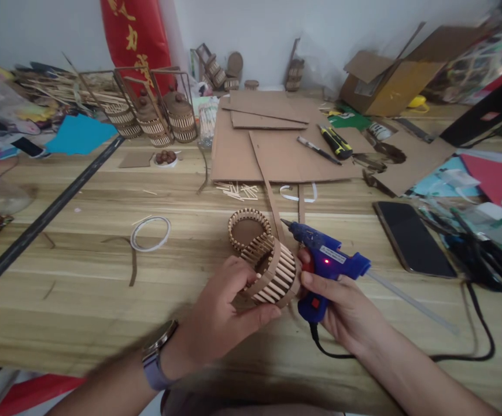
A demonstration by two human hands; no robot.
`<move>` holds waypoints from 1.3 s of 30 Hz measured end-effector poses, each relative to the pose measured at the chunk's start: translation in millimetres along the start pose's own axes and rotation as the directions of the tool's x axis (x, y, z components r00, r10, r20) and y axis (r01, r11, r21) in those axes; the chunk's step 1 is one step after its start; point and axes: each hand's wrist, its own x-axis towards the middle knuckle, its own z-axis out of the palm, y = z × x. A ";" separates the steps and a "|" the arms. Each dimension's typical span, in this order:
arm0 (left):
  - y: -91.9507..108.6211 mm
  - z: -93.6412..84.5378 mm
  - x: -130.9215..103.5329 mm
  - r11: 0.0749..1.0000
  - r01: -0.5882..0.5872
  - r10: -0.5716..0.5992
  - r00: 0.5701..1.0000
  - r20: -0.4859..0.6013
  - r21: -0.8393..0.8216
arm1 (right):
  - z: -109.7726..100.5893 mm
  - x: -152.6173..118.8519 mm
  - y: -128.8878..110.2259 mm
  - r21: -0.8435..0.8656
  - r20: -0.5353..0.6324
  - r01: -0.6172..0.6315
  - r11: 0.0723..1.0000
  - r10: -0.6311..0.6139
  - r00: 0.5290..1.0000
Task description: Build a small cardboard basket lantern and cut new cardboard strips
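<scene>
My left hand [227, 297] grips a small round basket [279, 271] made of short wooden sticks and brown cardboard bands, tilted so its opening faces up and left. My right hand [342, 306] is closed round the handle of a blue glue gun [324, 248], whose red light is lit and whose nozzle points up and left. The right thumb also reaches the basket's edge. A long cardboard strip [266, 179] runs from the basket area up onto the cardboard sheets. Just behind the basket lies a shallow ring of sticks with a cardboard base [248, 228].
Cardboard sheets [237, 153] carry a yellow-black utility knife [335, 141] and a pen [318, 150]. Loose sticks [237, 190] lie before them. A phone [411, 237] and cables are at right. A white ring [150, 234] lies left; finished lidded baskets [181, 115] stand behind.
</scene>
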 end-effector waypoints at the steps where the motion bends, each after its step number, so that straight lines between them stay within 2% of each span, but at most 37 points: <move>1: 0.2 -0.1 -0.4 1.000 0.003 -0.003 1.000 0.005 -0.009 | 0.3 0.1 -0.2 0.041 -0.018 -0.033 0.999 0.033 0.999; 3: 1.3 -0.3 -1.3 0.999 0.016 -0.016 1.000 0.014 -0.027 | 1.2 0.3 -0.8 0.131 -0.051 -0.114 0.985 0.122 0.991; 7: 5.0 -0.1 -1.9 0.999 0.022 -0.022 1.000 -0.013 -0.043 | 1.2 0.1 0.2 0.111 -0.058 -0.125 0.986 0.132 0.990; 12: 8.7 0.8 0.9 1.000 0.021 -0.022 0.997 -0.068 -0.020 | -4.0 -0.5 5.6 -0.008 -0.027 -0.052 0.999 0.052 0.998; 18: 7.3 -1.9 3.9 0.999 0.053 -0.053 0.985 -0.165 -0.001 | -2.7 -0.7 3.9 -0.025 -0.048 -0.009 1.000 0.008 0.999; 22: 3.6 -3.2 4.6 0.996 0.086 -0.079 0.968 -0.240 0.020 | -4.5 -1.3 1.5 -0.174 -0.076 0.117 0.978 -0.132 0.988; 25: 2.5 -4.2 4.3 0.995 0.084 -0.064 0.959 -0.276 0.062 | -11.6 -2.2 0.6 -0.365 0.057 0.281 0.888 -0.280 0.958; 27: 3.5 -5.7 3.7 0.993 0.072 -0.041 0.957 -0.289 0.098 | -17.8 -3.0 -0.1 -0.447 0.178 0.373 0.813 -0.328 0.928; 32: 8.9 -9.8 2.1 0.983 0.090 -0.038 0.950 -0.311 0.157 | -24.7 -8.8 -3.9 -0.620 0.410 0.514 0.592 -0.314 0.856; 36: 10.8 -10.3 2.3 0.978 0.113 -0.053 0.949 -0.312 0.177 | -14.8 -15.1 -9.4 -0.686 0.562 0.632 0.360 -0.290 0.775; 39: 10.8 -9.5 2.3 0.981 0.146 -0.101 0.949 -0.299 0.131 | -9.6 -15.3 -9.1 -0.682 0.631 0.691 0.237 -0.287 0.721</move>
